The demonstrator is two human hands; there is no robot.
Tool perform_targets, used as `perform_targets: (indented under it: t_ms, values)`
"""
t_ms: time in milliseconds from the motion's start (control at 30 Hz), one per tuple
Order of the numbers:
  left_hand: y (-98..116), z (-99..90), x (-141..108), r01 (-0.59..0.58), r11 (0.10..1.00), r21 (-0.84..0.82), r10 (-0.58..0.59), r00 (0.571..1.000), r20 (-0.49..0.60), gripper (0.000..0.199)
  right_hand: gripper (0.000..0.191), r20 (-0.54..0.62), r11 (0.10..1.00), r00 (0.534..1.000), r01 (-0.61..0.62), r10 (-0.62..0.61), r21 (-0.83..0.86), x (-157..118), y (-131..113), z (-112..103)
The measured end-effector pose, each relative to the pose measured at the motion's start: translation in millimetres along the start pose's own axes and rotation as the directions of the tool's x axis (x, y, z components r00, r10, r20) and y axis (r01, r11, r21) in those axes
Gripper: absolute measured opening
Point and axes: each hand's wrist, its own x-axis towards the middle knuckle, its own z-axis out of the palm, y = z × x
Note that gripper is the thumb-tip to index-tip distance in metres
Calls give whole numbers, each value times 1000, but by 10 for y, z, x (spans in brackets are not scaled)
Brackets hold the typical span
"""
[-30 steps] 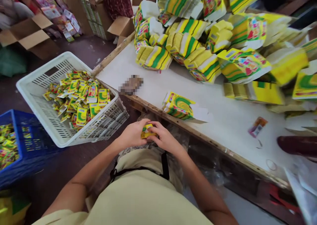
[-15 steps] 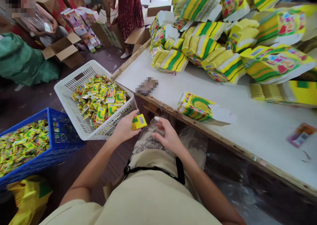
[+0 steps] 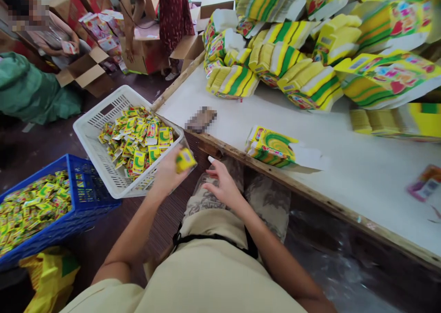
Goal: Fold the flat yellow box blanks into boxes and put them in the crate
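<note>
My left hand (image 3: 167,174) holds a small yellow-and-green packet (image 3: 185,160) at the near right edge of a white basket (image 3: 119,191); hand and packet are slightly blurred. Inside that basket lies a heap of similar small packets (image 3: 139,160). To the right, my right hand (image 3: 220,181) is held over my lap with its fingers apart and nothing in it. A yellow-and-green printed box (image 3: 272,146) lies on the white table (image 3: 220,120), beyond my right hand.
Many packed yellow boxes (image 3: 275,56) are piled at the table's back. On the left, a blue crate (image 3: 93,203) holds more packets, with a green sack (image 3: 37,90) behind. Two people work among cardboard cartons (image 3: 91,76). A wooden edge (image 3: 296,182) borders the table.
My left hand has moved left and slightly up with the packet, toward the white basket. My right hand has shifted slightly left. In the background, a person has bent over a carton.
</note>
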Motion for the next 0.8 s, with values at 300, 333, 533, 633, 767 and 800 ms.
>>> perform_targets:
  t_ms: [300, 333, 533, 633, 767, 800]
  values:
    - [-1257, -22, -113, 346, 773, 532, -567, 752, 336, 37, 36, -28, 978, 978, -207, 206, -34, -206, 342, -271]
    - [-1281, 43, -95, 344, 772, 535, -572, 743, 348, 33, 33, -12, 978, 979, -204, 204, -41, -224, 359, -266]
    - [-1238, 113, 54, 278, 786, 552, -552, 718, 425, 28, 25, 27, 980, 984, -175, 178, -94, -293, 367, -307]
    - [-1072, 156, -76, 235, 802, 550, -522, 722, 454, 29, 24, -10, 979, 985, -172, 172, -113, -330, 395, -359]
    - [-741, 416, -408, 193, 848, 494, -465, 718, 518, 29, 22, -8, 973, 987, -161, 162, -162, -282, 443, -289]
    - [-660, 491, -477, 194, 861, 470, -452, 716, 533, 29, 21, 10, 973, 988, -150, 155, -176, -230, 438, -237]
